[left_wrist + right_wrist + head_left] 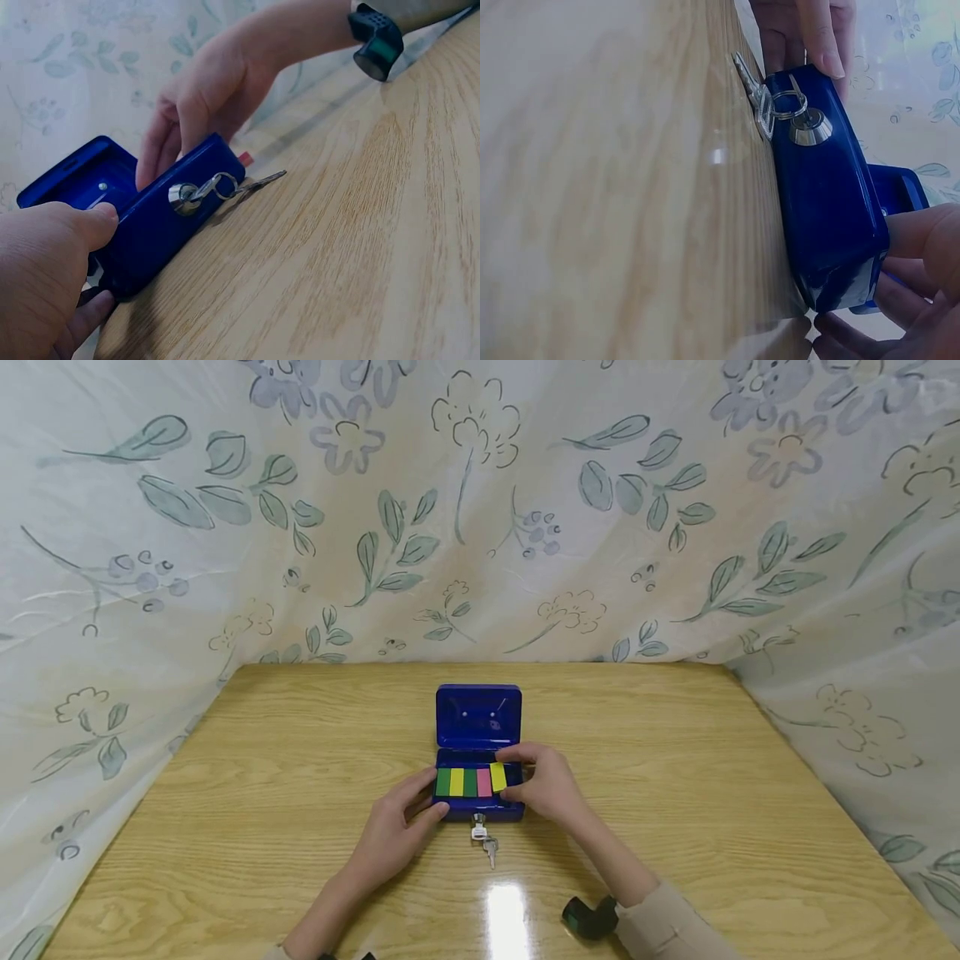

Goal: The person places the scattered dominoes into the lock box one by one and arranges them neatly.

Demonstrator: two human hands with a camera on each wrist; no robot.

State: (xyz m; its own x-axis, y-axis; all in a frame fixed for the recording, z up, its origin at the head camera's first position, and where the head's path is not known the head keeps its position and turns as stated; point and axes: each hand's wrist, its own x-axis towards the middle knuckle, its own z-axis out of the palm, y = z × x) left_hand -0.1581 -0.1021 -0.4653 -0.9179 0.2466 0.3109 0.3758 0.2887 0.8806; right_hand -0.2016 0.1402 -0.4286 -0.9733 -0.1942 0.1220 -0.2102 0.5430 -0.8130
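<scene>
A blue metal cash box (480, 815) stands on the table with its lid (478, 717) raised. Inside lies a row of coloured blocks: green (443, 782), yellow (457, 782), a second green, pink (483, 782), and at the right end a slightly tilted yellow block (498, 777). My right hand (551, 783) pinches that end block between thumb and fingers at its near and far ends. At the box's left end, my left hand (396, 822) holds the side, thumb on the front rim. The wrist views hide the blocks behind the box's front wall (829, 202).
A key sits in the front lock (182, 198), and a second key (491, 852) hangs from its ring onto the wood-grain table (300, 735). On my right wrist is a black device (591, 918). Floral cloth (480, 527) encloses the table's back and sides.
</scene>
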